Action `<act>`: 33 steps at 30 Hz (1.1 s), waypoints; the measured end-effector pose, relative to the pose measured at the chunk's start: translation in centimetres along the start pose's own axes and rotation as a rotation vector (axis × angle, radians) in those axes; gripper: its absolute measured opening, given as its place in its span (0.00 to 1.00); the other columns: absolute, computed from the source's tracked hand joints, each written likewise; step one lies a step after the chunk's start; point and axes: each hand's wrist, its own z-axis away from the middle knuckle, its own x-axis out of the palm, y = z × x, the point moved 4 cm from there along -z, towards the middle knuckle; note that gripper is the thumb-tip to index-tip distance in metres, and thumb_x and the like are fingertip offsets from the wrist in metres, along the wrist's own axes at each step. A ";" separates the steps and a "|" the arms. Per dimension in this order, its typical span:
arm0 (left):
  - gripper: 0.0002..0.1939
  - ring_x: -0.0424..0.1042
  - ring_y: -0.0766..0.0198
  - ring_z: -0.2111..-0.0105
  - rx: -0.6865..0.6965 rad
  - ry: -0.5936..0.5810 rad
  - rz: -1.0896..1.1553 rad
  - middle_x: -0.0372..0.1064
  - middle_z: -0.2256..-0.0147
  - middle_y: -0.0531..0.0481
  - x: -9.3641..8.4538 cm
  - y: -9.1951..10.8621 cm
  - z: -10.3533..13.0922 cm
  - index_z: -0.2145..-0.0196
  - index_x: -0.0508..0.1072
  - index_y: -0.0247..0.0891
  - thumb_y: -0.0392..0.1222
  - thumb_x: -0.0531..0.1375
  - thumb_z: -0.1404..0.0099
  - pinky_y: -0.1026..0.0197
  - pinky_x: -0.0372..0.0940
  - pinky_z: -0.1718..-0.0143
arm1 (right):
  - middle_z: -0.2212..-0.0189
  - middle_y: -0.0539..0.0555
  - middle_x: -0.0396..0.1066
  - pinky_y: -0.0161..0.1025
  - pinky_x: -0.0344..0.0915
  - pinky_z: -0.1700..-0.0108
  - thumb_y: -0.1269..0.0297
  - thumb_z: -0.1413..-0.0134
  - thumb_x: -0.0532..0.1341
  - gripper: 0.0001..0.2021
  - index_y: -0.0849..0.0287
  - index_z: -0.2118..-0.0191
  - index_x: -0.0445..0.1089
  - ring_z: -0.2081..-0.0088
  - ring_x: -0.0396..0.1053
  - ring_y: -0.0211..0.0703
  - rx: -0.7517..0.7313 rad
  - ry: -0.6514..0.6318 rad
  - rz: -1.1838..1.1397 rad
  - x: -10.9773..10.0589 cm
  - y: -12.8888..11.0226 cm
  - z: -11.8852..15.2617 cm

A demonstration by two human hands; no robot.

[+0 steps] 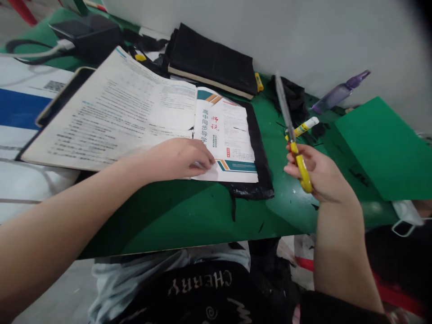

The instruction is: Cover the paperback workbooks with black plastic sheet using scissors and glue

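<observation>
My left hand (185, 159) rests palm down on the lower edge of an open book (131, 108), near its fold, with its fingers curled on the page. A printed cover flap (232, 135) with orange and teal stripes lies to the right of my fingers. Under the flap, a black sheet (261, 153) sticks out past its right edge. My right hand (315, 168) is raised over the green table, gripping the yellow handles of a pair of scissors (299, 164). The blades point up and away, and look close together.
Behind the book lies a thick black book (212, 60). A glue stick (306, 127), a purple spray bottle (340, 92) and a green board (388, 148) are on the right. A black box (91, 36) with a white cable stands back left on the table (202, 216).
</observation>
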 end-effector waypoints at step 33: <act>0.18 0.71 0.59 0.56 -0.040 0.065 -0.225 0.75 0.60 0.48 0.9 2.0 -0.5 0.62 0.74 0.38 0.42 0.45 0.28 0.58 0.65 0.58 | 0.56 0.52 0.75 0.55 0.71 0.73 0.50 0.55 0.65 0.26 0.41 0.46 0.68 0.62 0.76 0.62 -0.097 -0.017 0.788 1.4 -5.2 15.6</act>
